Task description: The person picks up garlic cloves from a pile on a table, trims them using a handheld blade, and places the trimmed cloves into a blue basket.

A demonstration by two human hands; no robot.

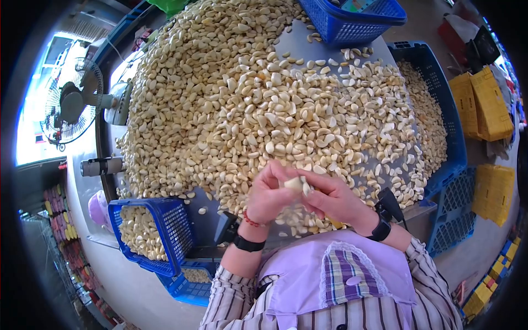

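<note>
In front of my chest, both hands meet above the near edge of a heap of pale garlic cloves (297, 110). My left hand (267, 193) is closed, pinching a garlic clove (293, 183) between thumb and fingers. Right beside it, my right hand (336, 199) is closed too, its fingertips at the clove. A small pale piece shows at those fingertips, and a bit of yellow (335, 223) peeks out below the palm; what the right hand grips is mostly hidden.
The cloves cover a metal table (300, 44). A blue basket (190, 231) of cloves stands front left, another basket (357, 25) at the back. Right of the table is a large crate (454, 132) with cloves. A fan (71, 104) stands left; yellow crates (492, 192) are far right.
</note>
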